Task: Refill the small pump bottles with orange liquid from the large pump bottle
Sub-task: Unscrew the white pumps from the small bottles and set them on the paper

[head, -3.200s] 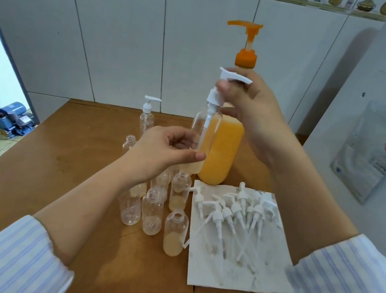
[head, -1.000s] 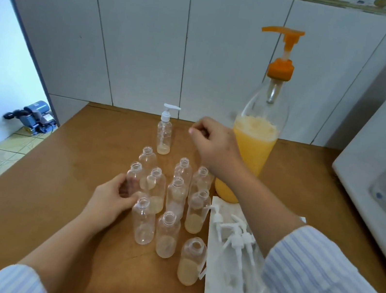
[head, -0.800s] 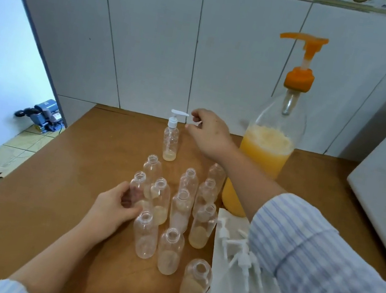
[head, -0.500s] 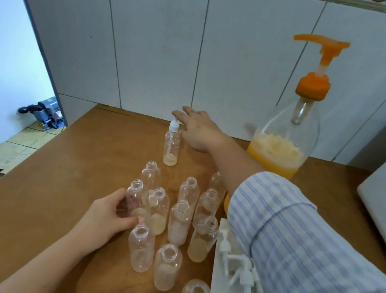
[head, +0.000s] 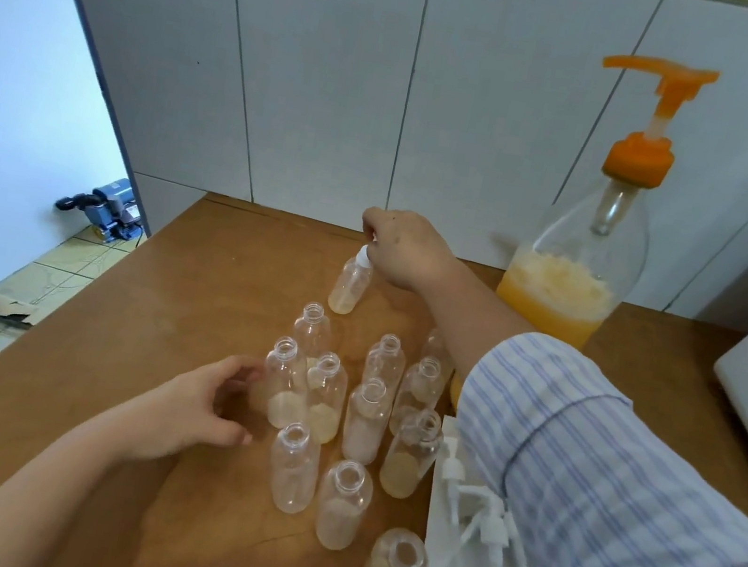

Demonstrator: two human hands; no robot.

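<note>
Step in hand, by my reading: right hand (head: 410, 249) fingers curled round white pump top of capped small bottle (head: 350, 285), likely unscrewing it for refill. Capped bottle stands on desk (head: 115, 339) left of large pump bottle (head: 569, 286), behind cluster of open small bottles (head: 341, 406). Long axis near vertical, slight lean, neck up.

Left hand (head: 198, 407) loosely curled, empty, just left of cluster.

Large bottle upright, spout pointing left.

Next: lift pump out straight, bring neck under spout.
</note>
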